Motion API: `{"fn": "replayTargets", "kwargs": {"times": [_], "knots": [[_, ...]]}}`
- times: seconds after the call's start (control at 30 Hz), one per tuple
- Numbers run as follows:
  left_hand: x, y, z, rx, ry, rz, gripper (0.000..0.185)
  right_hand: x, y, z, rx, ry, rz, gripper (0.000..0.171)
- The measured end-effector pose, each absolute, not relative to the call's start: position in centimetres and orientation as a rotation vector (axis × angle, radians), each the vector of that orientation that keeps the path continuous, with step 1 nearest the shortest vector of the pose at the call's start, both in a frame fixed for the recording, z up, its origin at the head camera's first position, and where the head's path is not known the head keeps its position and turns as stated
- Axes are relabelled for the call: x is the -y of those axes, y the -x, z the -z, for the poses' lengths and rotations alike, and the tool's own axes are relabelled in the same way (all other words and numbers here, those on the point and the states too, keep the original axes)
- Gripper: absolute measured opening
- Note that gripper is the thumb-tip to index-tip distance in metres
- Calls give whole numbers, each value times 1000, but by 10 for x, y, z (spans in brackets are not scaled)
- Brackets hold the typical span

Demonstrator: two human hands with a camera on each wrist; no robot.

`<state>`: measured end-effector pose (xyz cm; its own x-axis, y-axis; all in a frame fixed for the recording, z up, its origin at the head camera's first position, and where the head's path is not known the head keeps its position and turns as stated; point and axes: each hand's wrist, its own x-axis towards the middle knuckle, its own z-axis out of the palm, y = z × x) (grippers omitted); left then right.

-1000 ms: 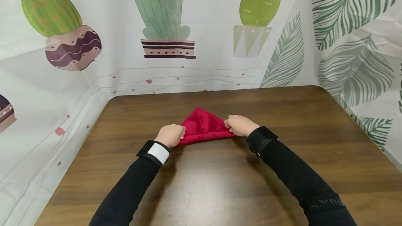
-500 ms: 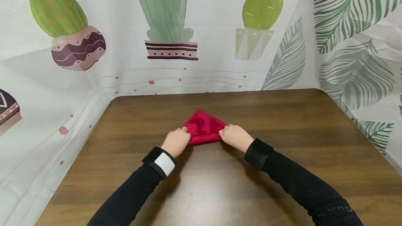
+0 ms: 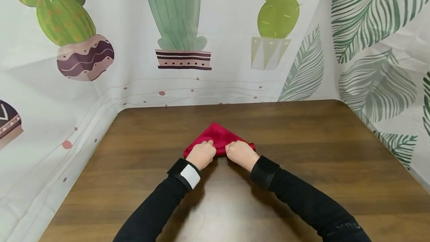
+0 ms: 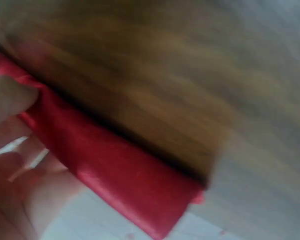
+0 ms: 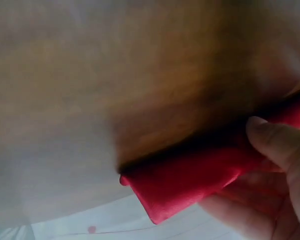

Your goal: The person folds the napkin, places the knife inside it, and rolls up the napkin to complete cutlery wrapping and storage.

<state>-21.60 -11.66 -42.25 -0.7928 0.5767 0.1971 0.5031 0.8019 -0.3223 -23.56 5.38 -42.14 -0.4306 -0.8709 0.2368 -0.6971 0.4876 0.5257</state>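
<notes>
A shiny red cloth (image 3: 216, 133) lies on the wooden table, its far side coming to a point and its near edge folded into a band. My left hand (image 3: 202, 154) pinches that near edge left of its middle. Close beside it, my right hand (image 3: 242, 154) grips the same edge on the right. In the left wrist view the thumb presses on the folded band (image 4: 115, 160), with fingers beneath. The right wrist view shows a thumb on top of the band (image 5: 189, 172) and fingers under it. Both ends of the band stick out past the hands.
The brown wooden table (image 3: 151, 193) has rounded far corners. Behind and beside it hangs a white curtain (image 3: 231, 18) printed with cacti and leaves. Black sleeves and wrist straps cover both arms.
Both hands have moved inward along the near edge of the cloth and now sit closer together. More of the cloth's two ends shows outside them. The head view has shifted slightly.
</notes>
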Motion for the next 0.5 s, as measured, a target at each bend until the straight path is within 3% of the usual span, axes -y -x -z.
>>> {"fn": "replayTargets", "kwargs": {"times": [0.23,0.5], "knots": [[113,213,421,2728,907,-270,9,-52,237,409,2408,-1279,545,8],[101,210,419,2713,794,-332,15,-44,244,418,2444,-1254,447,21]]}}
